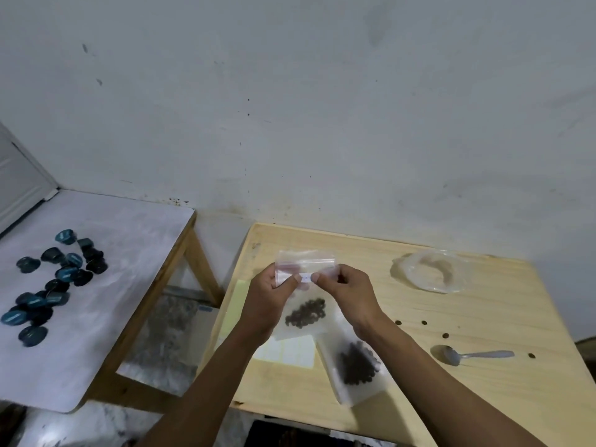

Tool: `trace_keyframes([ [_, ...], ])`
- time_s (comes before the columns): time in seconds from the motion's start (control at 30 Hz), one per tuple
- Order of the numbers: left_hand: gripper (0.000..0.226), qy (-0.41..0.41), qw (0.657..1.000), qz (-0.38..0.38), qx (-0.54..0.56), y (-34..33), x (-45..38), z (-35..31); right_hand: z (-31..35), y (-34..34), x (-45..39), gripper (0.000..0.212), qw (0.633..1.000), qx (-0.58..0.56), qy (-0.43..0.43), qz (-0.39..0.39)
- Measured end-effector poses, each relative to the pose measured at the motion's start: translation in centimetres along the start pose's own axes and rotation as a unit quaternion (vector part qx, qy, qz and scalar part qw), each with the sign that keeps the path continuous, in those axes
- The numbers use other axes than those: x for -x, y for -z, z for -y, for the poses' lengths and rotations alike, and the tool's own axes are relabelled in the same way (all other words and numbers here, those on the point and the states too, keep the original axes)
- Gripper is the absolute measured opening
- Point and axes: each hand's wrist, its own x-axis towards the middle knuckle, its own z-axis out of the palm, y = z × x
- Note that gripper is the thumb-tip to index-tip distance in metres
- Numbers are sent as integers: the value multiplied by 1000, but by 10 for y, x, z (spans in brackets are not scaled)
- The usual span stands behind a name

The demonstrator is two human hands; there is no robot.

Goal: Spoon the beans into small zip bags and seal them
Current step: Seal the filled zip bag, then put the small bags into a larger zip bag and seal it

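dim, flat light | soft shadows | mild blur | wide-angle edge bending

2 hands (274, 295), 3 zip bags (304, 262), 1 spoon (474, 354), 4 loose beans (445, 335), 1 clear plastic bag (432, 271), 2 tables (483, 301).

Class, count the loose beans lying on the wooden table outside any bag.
4: three in a row beyond the spoon, one past its handle. Others may be hidden.
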Motion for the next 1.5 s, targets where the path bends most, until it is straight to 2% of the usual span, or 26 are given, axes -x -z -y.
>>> trace_keyframes([
  [0.17,16,4,1000,22,-8,-5,-12,6,-6,4,-6,23,1000,-1,-10,-4],
  [0.27,20,17,1000,15,6,-7,-21,8,-15,6,-10,8,1000,2,-7,4],
  [0.37,23,42,998,-9,39,-5,-35,11,-33,10,-10,28,999,-17,-27,37],
  [0.5,37,84,995,-22,52,1,-56,20,-50,8,-17,31,998,-32,-46,21],
  [0.67,52,139,987,17,-81,7,-66,49,-55,-5,-47,35,995,-26,-47,-80],
  [0.77,59,156,980,25,-118,9,-79,65,-59,-18,-71,43,993,4,-51,-106],
  [0.87,59,158,978,-6,-137,11,-101,72,-62,-29,-95,45,992,22,-75,-101],
  [0.97,55,155,971,-27,-181,9,-124,78,-63,-36,-117,57,992,18,-112,-60],
  [1.07,53,140,959,-25,-245,7,-143,83,-61,-41,-134,65,987,20,-160,-21],
  [1.17,53,136,941,-12,-311,5,-155,89,-59,-44,-143,64,982,19,-186,-4],
  [1.27,54,137,932,-6,-335,3,-158,92,-62,-48,-145,65,984,63,-164,-1],
  [1.4,51,143,913,-3,-383,2,-151,89,-57,-39,-131,62,989,51,-140,-17],
  [1.5,43,122,928,10,-352,3,-131,82,-60,-16,-109,54,991,85,-92,-43],
])
